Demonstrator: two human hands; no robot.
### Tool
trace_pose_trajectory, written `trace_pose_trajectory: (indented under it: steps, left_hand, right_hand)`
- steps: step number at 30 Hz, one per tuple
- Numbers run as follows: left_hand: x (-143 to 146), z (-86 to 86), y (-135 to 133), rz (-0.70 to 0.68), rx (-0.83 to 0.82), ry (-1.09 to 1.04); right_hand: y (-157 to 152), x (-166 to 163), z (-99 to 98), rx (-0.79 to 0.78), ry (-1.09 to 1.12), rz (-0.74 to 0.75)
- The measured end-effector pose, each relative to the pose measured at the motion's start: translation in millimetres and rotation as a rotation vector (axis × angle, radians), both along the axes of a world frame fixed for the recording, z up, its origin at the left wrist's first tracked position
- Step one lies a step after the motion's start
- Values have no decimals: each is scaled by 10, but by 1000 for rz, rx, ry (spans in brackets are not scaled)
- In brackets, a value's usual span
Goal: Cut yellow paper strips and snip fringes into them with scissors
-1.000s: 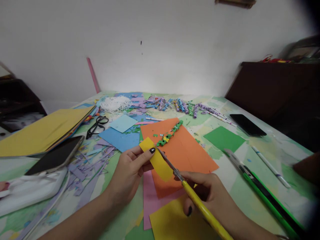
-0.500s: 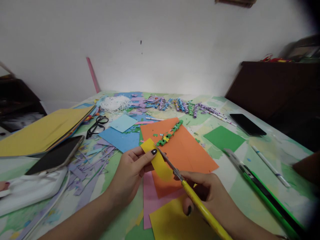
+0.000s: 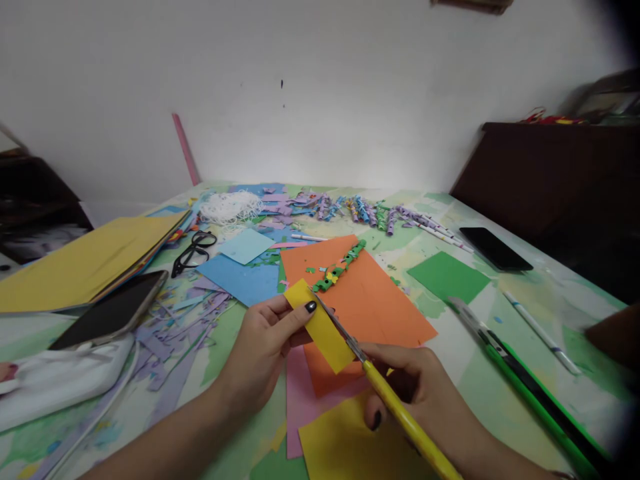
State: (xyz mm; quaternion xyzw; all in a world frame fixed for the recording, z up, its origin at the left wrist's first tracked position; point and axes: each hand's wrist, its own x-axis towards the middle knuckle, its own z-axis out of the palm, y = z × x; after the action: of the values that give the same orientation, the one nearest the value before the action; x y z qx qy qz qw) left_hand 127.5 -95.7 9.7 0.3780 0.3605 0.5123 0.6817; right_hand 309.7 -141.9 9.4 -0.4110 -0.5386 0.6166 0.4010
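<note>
Nearest in, yellow sheet [image 3: 333, 440] lies below R hand, pink sheet [image 3: 296, 420] showing past its L side. Up to R hand [image 3: 425, 383]: fingers curled round scissors [image 3: 400, 405], firm hold on the yellow handle, blades reaching fwd-left from that grip; gap betw. blades, can't tell. Box cutter [image 3: 517, 367] out to the R of it, blade end pointing away.

And here's the key bit: yellow strip [image 3: 327, 341], fwd-left of R grip, held up over the table stuff. Long axis runs far-left to near-right, approx. parallel w/ the blades, which lie along its R long edge. L hand [image 3: 263, 337] is the nearer, actually on it: thumb on top, fingers under, pinched w/ no gap, towards the far end; near end free, pointing at R hand.

Beyond the grip, orange sheet [image 3: 390, 313], green curled piece [image 3: 345, 267] on it just past the blade tips. Blue sheet [image 3: 245, 280] fwd-left of L hand. Farther: white string heap [image 3: 231, 208], rolled paper bits [image 3: 367, 212] to its R, then wall [image 3: 320, 127].
</note>
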Motion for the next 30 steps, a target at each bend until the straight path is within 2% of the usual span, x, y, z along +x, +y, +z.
trace_pose_trajectory:
  steps: [15, 21, 30]
  left_hand:
    - [19, -21, -19, 1, -9, -13]
    - [24, -20, -18, 3, 0, -3]
    - [30, -29, -38, -22, 1, 8]
  right_hand:
    - [-6, -8, -25, -10, -2, 2]
    - [-19, -2, -29, 53, -32, -7]
    - [-14, -7, -16, 12, -34, -11]
